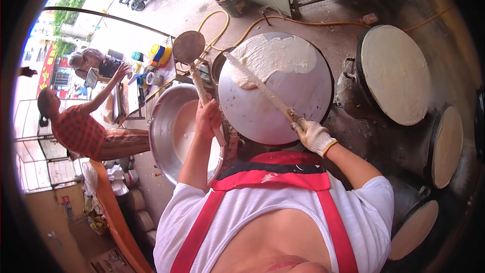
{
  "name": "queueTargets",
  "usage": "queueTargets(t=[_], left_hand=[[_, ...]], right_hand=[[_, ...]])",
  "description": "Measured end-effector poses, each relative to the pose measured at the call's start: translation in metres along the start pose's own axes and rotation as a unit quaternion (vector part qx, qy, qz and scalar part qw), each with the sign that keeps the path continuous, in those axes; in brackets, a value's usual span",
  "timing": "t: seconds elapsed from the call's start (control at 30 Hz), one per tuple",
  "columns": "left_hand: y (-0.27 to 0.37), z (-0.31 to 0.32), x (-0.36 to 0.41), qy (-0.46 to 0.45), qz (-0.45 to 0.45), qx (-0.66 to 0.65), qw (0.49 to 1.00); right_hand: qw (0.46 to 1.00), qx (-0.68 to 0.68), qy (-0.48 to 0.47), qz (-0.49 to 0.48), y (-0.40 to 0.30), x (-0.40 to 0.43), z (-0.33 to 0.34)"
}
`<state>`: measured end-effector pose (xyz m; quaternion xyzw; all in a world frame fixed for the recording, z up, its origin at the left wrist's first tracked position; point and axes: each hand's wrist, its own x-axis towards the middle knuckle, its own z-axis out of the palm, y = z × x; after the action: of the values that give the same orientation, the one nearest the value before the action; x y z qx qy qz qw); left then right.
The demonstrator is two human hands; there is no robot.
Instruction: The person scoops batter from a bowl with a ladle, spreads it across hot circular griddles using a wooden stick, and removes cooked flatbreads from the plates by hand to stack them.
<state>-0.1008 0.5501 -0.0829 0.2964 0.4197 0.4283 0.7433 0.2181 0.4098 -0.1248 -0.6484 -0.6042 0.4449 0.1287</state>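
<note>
My left hand [209, 117] is closed around the wrapped handle of a round metal ladle [188, 47], whose head points away from me. Beneath that hand is a large metal basin [161, 136] with pale batter [187, 127] in it. A gloved right hand, mine [311, 133], grips a long batter-coated spreader [261, 83]. Its far end lies over white batter [276, 55] covering the far part of a round griddle [261, 117]. The near part of the griddle surface is bare, with small dark specks.
On the right, several griddles carry pale round sheets, the largest [396, 76] on a drum-like stove. A hose [303, 22] crosses the floor near a filled bucket [232, 2]. At left, a person in a checked shirt [79, 129] reaches over a cluttered table; another person [93, 62] is beyond.
</note>
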Motion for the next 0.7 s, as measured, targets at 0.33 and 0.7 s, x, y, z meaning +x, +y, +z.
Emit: queueTargets(t=[0.33,0.7], left_hand=[[-0.032,0.017,-0.027,0.133,0.043,-0.011,0.990],[-0.047,0.005,-0.040,0.210,0.066,-0.025,0.975]], right_hand=[[0.988,-0.092,-0.106,-0.063,0.017,0.048,-0.072],[0.989,-0.028,-0.109,-0.093,0.029,0.078,-0.117]])
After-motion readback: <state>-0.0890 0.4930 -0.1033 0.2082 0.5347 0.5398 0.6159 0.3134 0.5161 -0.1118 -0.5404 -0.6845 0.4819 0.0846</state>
